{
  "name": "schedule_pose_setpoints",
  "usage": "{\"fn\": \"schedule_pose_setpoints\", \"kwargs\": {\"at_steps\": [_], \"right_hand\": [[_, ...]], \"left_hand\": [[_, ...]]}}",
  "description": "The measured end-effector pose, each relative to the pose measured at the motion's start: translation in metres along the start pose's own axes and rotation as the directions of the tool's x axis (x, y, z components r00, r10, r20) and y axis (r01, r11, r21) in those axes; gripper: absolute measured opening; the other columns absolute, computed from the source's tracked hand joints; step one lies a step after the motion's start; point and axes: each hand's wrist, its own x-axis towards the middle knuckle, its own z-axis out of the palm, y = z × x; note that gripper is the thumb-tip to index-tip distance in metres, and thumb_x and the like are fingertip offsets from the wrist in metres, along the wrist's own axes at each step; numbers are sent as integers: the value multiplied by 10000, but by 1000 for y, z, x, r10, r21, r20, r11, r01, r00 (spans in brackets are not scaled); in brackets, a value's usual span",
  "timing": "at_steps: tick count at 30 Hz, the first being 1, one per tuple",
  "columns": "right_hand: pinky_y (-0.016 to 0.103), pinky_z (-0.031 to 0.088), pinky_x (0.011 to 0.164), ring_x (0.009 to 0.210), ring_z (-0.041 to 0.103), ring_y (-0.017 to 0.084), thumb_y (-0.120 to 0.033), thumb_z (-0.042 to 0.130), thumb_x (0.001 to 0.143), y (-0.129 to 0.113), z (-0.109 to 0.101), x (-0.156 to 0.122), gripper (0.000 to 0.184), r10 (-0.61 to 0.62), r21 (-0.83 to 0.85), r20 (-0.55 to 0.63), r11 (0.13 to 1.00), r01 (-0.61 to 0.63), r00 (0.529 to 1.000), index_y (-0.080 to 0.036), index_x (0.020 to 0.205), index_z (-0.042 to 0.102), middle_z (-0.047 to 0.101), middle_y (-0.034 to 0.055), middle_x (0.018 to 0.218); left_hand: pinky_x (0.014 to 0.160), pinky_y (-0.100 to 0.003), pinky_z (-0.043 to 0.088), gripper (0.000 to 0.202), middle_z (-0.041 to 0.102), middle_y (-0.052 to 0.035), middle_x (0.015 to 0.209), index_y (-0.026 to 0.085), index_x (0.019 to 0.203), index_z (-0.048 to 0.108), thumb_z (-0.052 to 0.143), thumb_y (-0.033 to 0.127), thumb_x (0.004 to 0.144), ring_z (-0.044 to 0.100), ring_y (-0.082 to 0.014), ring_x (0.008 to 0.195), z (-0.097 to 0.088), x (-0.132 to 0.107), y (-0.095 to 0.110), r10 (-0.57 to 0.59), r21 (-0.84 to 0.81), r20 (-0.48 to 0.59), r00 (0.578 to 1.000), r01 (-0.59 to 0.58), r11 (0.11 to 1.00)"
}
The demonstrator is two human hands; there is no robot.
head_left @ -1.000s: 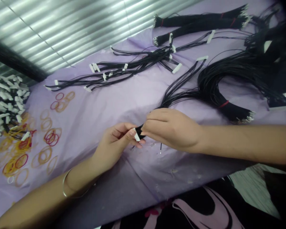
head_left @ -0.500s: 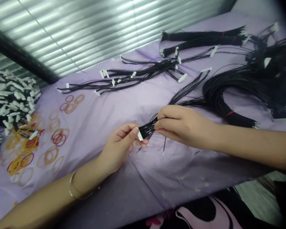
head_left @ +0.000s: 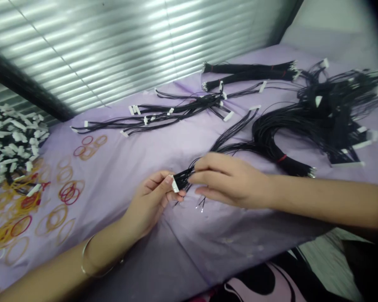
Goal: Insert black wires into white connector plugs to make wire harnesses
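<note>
My left hand (head_left: 154, 197) pinches a white connector (head_left: 175, 184) between thumb and fingers. From it a bunch of black wires (head_left: 183, 178) runs towards my right hand (head_left: 231, 181). The fingers of that hand are curled over the wires, and the exact grip is partly hidden behind them. Two loose wire ends (head_left: 202, 206) with small shiny terminals hang below my right fingers. Beyond the hand the wires lead back to a large curved bundle of black wires (head_left: 264, 126), tied with a red band near its terminal end.
Rubber bands (head_left: 58, 216) lie scattered on the purple cloth (head_left: 129, 159) at left, beside a heap of white connectors (head_left: 14, 142). Finished-looking black harnesses (head_left: 189, 107) lie at the back, near two tied wire bundles (head_left: 252, 73). Window blinds (head_left: 129, 46) border the far side.
The view has shifted, so the things on the cloth appear lower and mostly further left. Two terminal ends now hang together below my right hand. My left hand keeps its hold on the connector.
</note>
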Motion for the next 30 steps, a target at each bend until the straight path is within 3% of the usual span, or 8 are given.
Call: {"fn": "schedule_pose_setpoints", "kwargs": {"at_steps": [4,9,11,13,16,19,25,30], "right_hand": [[461,330,997,1191,388,305,-221,649,788,3,4,1,548,313,-131,46,943,-305,949,-67,1289,489,421,193,1309],[396,354,955,1029,487,209,-132,545,806,12,13,7,188,621,212,192,730,-650,760,-97,990,567,565,91,1041],[349,399,895,953,508,171,-154,469,858,14,12,11,132,658,253,171,690,-678,734,-110,959,543,572,71,978],[321,421,856,927,516,155,-183,409,893,13,12,12,152,685,286,158,658,-697,711,-117,966,526,571,72,981],[348,395,910,975,506,172,-178,487,823,10,14,9,163,675,281,157,669,-688,721,-123,970,529,565,75,1025],[404,330,1001,1115,449,229,-135,584,681,5,10,7,365,603,240,211,731,-639,769,-125,1044,549,536,91,1129],[266,398,971,1092,514,163,-131,537,735,5,-34,15,429,487,91,339,834,-544,805,-163,1162,563,537,67,1199],[432,377,927,1021,522,276,-126,475,804,50,-60,8,315,607,-225,289,795,-563,740,-88,1084,613,546,172,1136]], "left_hand": [[580,-177,501,217,638,-24,701,118,838,614,683,322,813,608,-94,614,-1,-2,0,47,16,26,999,-47,999],[770,-235,532,120,681,-17,916,200,961,626,574,290,901,650,-112,831,-6,-8,-2,184,182,189,965,-218,959],[939,-289,482,161,642,-23,1098,235,1060,603,494,255,943,599,-130,1050,-7,-11,-1,271,454,279,921,-375,808],[1071,-350,380,267,548,-61,1276,225,1205,536,466,235,948,475,-161,1239,-6,-13,0,291,700,406,866,-500,511],[1119,-464,296,517,324,-137,1476,167,1426,323,448,310,946,296,-240,1377,-3,-15,0,138,800,568,812,-583,140],[1062,-545,337,626,240,-139,1518,189,1488,240,394,466,948,299,-321,1368,1,-17,0,-110,783,608,786,-617,-78],[1074,-546,307,647,192,-117,1532,190,1481,299,319,553,946,254,-342,1385,8,-21,5,-234,709,626,744,-668,-227],[1072,-495,343,645,166,-123,1530,125,1474,301,326,508,956,275,-315,1381,6,-21,6,-221,710,621,752,-659,-248]]}}
